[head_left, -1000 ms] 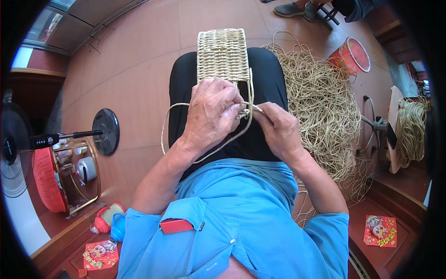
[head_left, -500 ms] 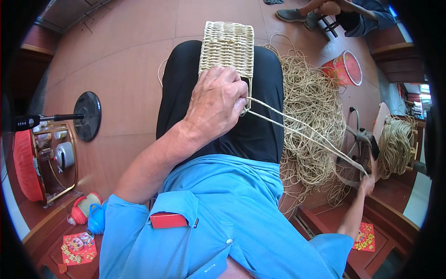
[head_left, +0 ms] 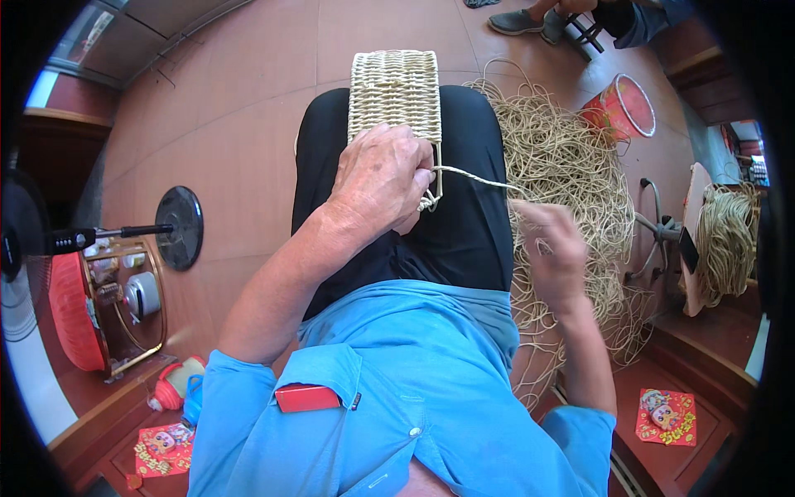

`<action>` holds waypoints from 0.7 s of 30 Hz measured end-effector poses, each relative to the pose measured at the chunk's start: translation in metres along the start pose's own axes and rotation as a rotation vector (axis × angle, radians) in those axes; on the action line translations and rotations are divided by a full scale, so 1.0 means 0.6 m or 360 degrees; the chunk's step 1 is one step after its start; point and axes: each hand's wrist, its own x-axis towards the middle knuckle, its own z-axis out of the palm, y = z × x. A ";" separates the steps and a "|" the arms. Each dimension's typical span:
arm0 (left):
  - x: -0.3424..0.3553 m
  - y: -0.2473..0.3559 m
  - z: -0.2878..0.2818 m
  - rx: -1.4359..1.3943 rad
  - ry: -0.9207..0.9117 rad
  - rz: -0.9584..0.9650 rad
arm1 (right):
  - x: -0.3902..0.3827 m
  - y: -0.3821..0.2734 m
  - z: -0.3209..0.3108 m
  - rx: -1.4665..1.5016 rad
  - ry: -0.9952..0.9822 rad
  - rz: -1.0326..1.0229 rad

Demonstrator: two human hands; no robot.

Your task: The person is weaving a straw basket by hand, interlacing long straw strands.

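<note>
Head view: left hand (head_left: 383, 178) clamped on woven straw panel (head_left: 395, 93) on lap; right hand (head_left: 553, 253), blurred, pinching cord (head_left: 476, 178); loose straw pile (head_left: 571, 166) on floor (head_left: 232, 149).

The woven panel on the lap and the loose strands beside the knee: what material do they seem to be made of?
The woven panel looks like twisted straw or paper cord: pale beige, matte, with tight ribbed rows. The left hand presses on its near end. The loose strands piled on the floor have the same colour and dull, thin, curling fibre look, probably the same cord; natural or synthetic cannot be told.
</note>
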 end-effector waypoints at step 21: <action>-0.187 0.042 -0.006 -0.1780 -0.0131 -0.1029 | 0.095 -0.046 0.112 0.0107 -0.0314 -0.0295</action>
